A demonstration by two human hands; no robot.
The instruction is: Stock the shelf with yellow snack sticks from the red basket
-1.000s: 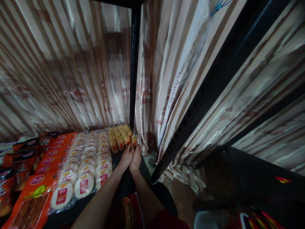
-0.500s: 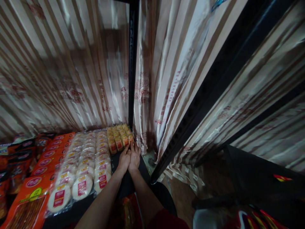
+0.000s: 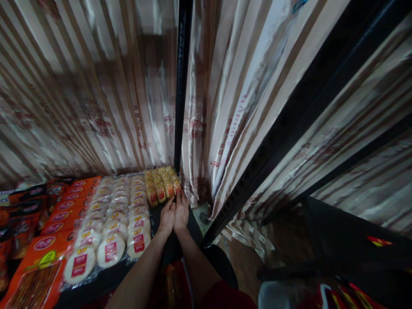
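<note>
Small yellow packs with red labels [image 3: 160, 192] stand in close rows at the back right of the dark shelf [image 3: 175, 249]. At their front right corner, my left hand [image 3: 168, 216] and my right hand [image 3: 181, 211] lie side by side, thumbs close together. The fingers of both hands stretch forward, the right ones reaching a little farther. The right fingertips are at the front of the nearest right pack; whether they touch it is hard to tell. I make out nothing held in either hand. Left of these packs lie rows of round white cakes in clear wrappers [image 3: 111, 250].
Orange bags [image 3: 45, 253] and darker bags [image 3: 25, 223] fill the shelf's left side. A black upright post [image 3: 182, 94] stands behind the yellow packs, and a slanted black post [image 3: 257, 171] is to the right. Striped curtains [image 3: 112, 98] hang behind. A red package [image 3: 175, 279] is below my forearms.
Both hands have drawn back very slightly from the yellow packs. The packs look unmoved, and the camera view has shifted a little.
</note>
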